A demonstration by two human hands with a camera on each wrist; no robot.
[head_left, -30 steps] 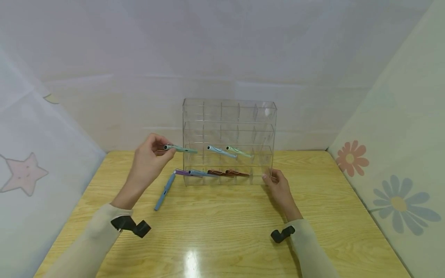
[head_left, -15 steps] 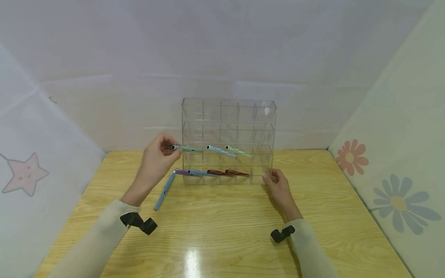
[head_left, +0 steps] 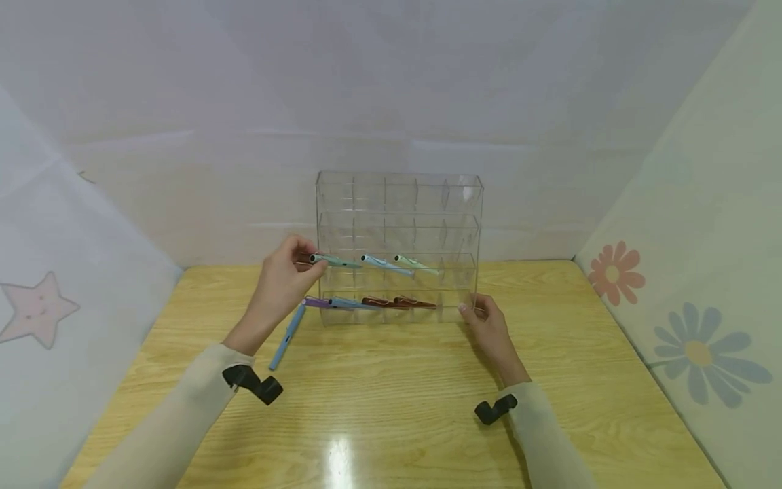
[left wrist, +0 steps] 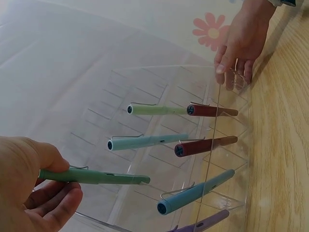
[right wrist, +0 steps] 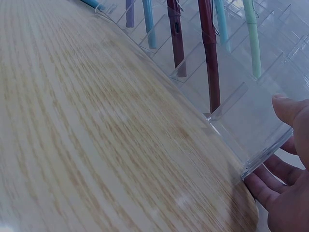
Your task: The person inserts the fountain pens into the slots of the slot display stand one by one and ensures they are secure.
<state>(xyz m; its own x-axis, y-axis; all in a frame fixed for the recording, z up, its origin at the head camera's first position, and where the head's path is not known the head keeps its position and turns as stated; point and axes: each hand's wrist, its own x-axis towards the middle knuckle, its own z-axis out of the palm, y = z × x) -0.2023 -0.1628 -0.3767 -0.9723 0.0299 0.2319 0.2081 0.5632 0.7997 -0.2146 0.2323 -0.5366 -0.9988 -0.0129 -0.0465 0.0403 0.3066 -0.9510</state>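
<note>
My left hand [head_left: 284, 280] pinches a green pen [left wrist: 96, 176] between thumb and fingers near its capped end. The pen's far end overlaps the left part of the second tier from the bottom of a clear acrylic rack [head_left: 400, 197]. On that same tier lean a light blue pen [head_left: 386, 264] and a pale green pen [head_left: 417, 263]. The lowest tier holds a purple pen [head_left: 315, 302], a blue pen [head_left: 351, 303] and two dark red pens [left wrist: 207, 144]. At the rack's lower right corner, my right hand [head_left: 491, 329] grips the side wall, thumb in front and fingers behind.
Another blue pen [head_left: 287, 337] lies on the wooden table [head_left: 391, 401], left of the rack and beneath my left forearm. Behind the rack hangs a pale cloth backdrop [head_left: 379, 81]. Cloth side walls with printed flowers [head_left: 699, 353] and a star [head_left: 41, 309] flank the table.
My left hand has moved right with the green pen, bringing its far end over the rack's left part. The right hand keeps its place at the rack's corner.
</note>
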